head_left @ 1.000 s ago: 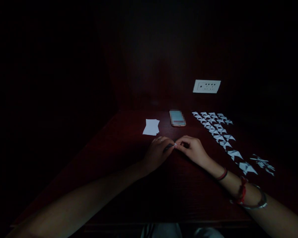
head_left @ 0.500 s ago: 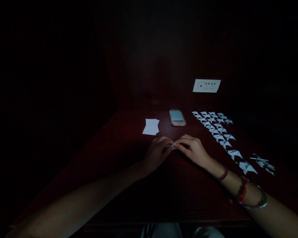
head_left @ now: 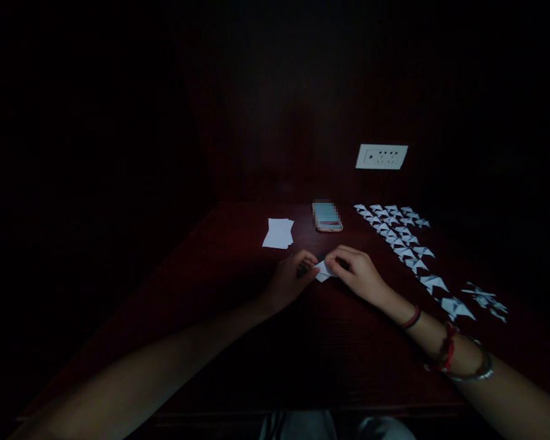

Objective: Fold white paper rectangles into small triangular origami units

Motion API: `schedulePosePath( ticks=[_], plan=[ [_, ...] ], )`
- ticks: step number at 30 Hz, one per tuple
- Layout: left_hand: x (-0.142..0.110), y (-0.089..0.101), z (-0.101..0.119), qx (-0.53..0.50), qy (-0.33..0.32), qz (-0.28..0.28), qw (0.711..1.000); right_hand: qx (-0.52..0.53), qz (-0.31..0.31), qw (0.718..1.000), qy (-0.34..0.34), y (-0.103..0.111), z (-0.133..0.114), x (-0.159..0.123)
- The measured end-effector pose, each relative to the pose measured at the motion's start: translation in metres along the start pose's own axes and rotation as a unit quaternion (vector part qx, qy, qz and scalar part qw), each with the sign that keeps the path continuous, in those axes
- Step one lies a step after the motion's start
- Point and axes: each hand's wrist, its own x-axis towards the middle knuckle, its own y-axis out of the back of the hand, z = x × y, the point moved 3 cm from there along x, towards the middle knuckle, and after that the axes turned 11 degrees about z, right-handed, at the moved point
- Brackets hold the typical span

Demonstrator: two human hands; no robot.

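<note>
A small folded piece of white paper (head_left: 322,272) is between my two hands, just above or on the dark red table. My right hand (head_left: 358,275) pinches its right end between thumb and fingertips. My left hand (head_left: 288,282) is at the left end, thumb tip on the paper and fingers curled behind. Beyond my left hand lies a stack of white paper sheets (head_left: 278,233). Several folded white paper shapes (head_left: 403,252) with pointed corners stand in rows to the right of my right hand.
A phone (head_left: 327,216) with a blurred screen lies toward the back of the table (head_left: 201,275). Thin white paper scraps (head_left: 484,299) are piled at the far right. A white socket plate (head_left: 382,157) is on the dark wall behind. The surroundings are very dim.
My fingers have drawn slightly apart, and more of the folded paper shows between them. My left fingers have lifted and loosened a little. The things on the table stay put.
</note>
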Motion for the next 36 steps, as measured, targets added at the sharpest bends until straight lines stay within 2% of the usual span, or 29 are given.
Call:
schedulePosePath(
  ticks=[7, 15, 18, 25, 33, 36],
  plan=[
    [0.001, 0.003, -0.001, 0.013, -0.003, 0.007, 1.000, 0.009, -0.037, 0.999, 0.006, -0.002, 0.008, 0.000],
    [0.001, 0.001, 0.000, 0.067, -0.022, -0.021, 0.997, -0.018, -0.054, 0.998, 0.040, -0.007, 0.002, -0.001],
    [0.001, 0.001, -0.001, 0.087, -0.032, -0.012, 0.996, -0.012, -0.054, 0.998, 0.035, -0.008, 0.002, -0.003],
    [0.001, 0.000, -0.003, 0.064, -0.064, 0.014, 0.996, -0.013, -0.071, 0.997, 0.021, -0.009, 0.004, -0.003],
    [-0.001, 0.000, -0.002, 0.079, -0.074, -0.011, 0.994, -0.011, -0.081, 0.996, 0.022, -0.012, 0.004, -0.003],
    [-0.001, 0.001, -0.001, 0.079, -0.075, -0.004, 0.994, -0.016, -0.074, 0.997, 0.016, -0.012, 0.004, -0.003]
  ],
)
